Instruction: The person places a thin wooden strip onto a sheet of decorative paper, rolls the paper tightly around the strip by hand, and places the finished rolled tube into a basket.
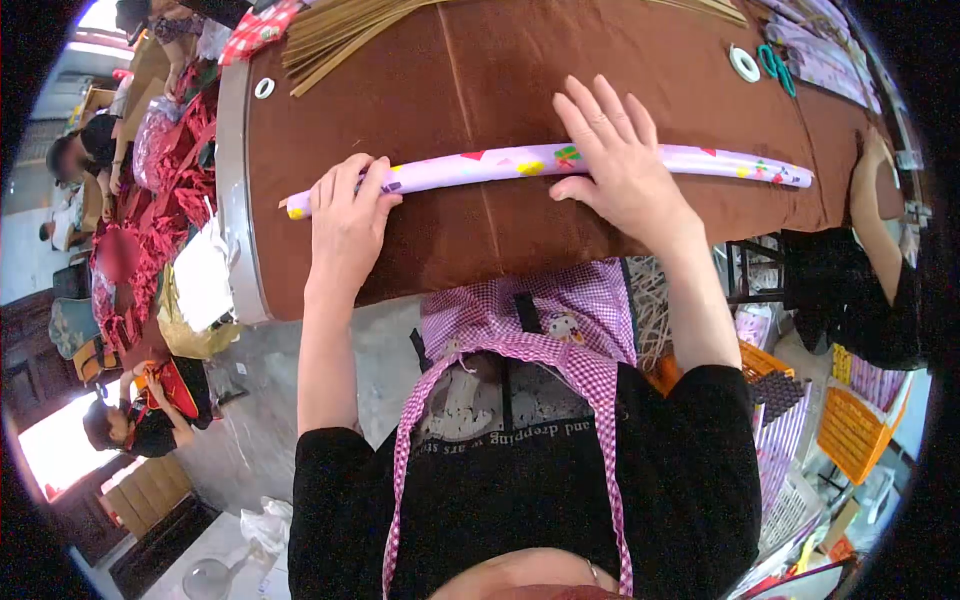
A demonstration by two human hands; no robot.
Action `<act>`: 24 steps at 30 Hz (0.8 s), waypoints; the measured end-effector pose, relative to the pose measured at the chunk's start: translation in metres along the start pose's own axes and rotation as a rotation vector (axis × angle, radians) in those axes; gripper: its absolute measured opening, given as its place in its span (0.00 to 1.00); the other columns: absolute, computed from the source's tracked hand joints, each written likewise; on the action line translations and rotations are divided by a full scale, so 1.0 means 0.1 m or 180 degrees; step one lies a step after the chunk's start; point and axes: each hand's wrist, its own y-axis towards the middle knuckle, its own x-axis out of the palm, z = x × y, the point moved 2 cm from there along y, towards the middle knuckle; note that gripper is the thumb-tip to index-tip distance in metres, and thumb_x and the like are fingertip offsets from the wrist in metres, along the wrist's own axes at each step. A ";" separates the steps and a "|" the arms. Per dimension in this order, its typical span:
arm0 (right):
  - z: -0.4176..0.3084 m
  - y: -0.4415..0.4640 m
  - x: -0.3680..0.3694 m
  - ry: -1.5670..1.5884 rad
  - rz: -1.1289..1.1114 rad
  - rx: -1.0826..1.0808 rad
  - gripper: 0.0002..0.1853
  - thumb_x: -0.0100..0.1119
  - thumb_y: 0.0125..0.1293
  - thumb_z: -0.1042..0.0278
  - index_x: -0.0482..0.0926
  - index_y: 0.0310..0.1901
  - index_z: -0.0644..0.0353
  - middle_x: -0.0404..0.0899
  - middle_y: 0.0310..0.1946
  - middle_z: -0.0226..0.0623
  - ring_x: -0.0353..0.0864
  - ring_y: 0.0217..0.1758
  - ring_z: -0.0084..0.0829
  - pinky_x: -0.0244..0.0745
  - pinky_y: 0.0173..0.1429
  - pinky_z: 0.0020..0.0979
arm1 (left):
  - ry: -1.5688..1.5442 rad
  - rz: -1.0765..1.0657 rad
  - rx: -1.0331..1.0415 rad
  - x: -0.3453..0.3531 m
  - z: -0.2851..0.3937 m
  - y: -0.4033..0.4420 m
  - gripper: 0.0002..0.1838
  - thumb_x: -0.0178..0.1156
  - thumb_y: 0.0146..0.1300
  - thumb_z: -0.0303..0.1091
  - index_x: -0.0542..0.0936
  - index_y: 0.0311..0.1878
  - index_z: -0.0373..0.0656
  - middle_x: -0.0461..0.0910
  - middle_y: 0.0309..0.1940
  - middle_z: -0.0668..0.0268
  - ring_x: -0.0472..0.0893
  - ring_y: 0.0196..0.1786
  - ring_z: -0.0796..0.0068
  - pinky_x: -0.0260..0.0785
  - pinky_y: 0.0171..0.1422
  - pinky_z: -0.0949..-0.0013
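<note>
A long, thin roll of lavender patterned paper [470, 170] lies across the brown-covered table [400, 250] in front of me, with red, yellow and green figures on it. Near the roll's left end, my left hand [347, 208] rests over it, fingers bent across the top and thumb on the near side. A bit of brown shows at that end's tip. My right hand [622, 178] lies on the roll right of its middle, fingers spread and stretched toward the far side, thumb apart. The palm hides part of the roll.
Thin brown strips [335, 40] lie at the far left of the table. A white tape roll [743, 64] and green-handled scissors [776, 70] are at the far right. Another white ring [264, 88] sits near the left edge. A co-worker's arm [876, 200] is at the right.
</note>
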 end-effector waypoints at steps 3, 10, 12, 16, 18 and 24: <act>-0.20 0.02 0.14 -0.0145 0.0231 -0.0087 0.41 0.70 0.57 0.53 0.66 0.73 0.46 0.61 0.77 0.37 0.53 0.81 0.43 0.47 0.80 0.55 | -0.0122 -0.0029 -0.0020 0.02 0.00 0.00 0.25 0.68 0.59 0.34 0.78 0.60 0.43 0.76 0.55 0.62 0.74 0.59 0.57 0.64 0.65 0.53; -0.18 -0.02 0.31 -0.0166 0.0331 -0.0120 0.34 0.68 0.60 0.61 0.73 0.70 0.46 0.66 0.74 0.30 0.56 0.81 0.41 0.46 0.80 0.56 | -0.0251 0.0008 0.0002 0.05 -0.02 0.00 0.25 0.66 0.60 0.34 0.76 0.61 0.42 0.77 0.57 0.61 0.74 0.61 0.57 0.63 0.69 0.51; -0.13 -0.05 0.21 -0.0006 0.0492 -0.0007 0.34 0.68 0.60 0.59 0.72 0.70 0.47 0.65 0.75 0.30 0.55 0.81 0.42 0.45 0.80 0.56 | -0.0173 0.0027 0.0046 0.05 -0.02 0.01 0.25 0.66 0.61 0.34 0.76 0.62 0.42 0.77 0.57 0.62 0.74 0.62 0.58 0.61 0.71 0.50; -0.08 -0.10 0.11 0.0149 0.0722 0.0275 0.37 0.69 0.59 0.57 0.70 0.72 0.49 0.65 0.75 0.33 0.54 0.81 0.46 0.42 0.81 0.57 | 0.0028 -0.0027 0.0047 0.09 -0.02 -0.01 0.26 0.65 0.62 0.35 0.74 0.63 0.42 0.77 0.61 0.62 0.74 0.65 0.63 0.54 0.77 0.46; -0.10 -0.12 0.21 -0.0005 0.0579 0.0252 0.34 0.68 0.59 0.59 0.73 0.70 0.48 0.68 0.73 0.31 0.54 0.81 0.46 0.41 0.80 0.57 | 0.0057 -0.0037 0.0064 0.11 -0.02 -0.02 0.27 0.65 0.62 0.34 0.74 0.64 0.41 0.76 0.62 0.62 0.73 0.66 0.63 0.53 0.77 0.46; -0.19 -0.12 0.25 0.0011 0.0487 0.0016 0.35 0.70 0.58 0.58 0.73 0.69 0.48 0.70 0.72 0.27 0.57 0.80 0.42 0.45 0.79 0.60 | 0.0023 -0.0097 0.0006 0.11 -0.03 -0.05 0.29 0.63 0.64 0.30 0.71 0.68 0.43 0.76 0.64 0.61 0.73 0.68 0.62 0.51 0.79 0.46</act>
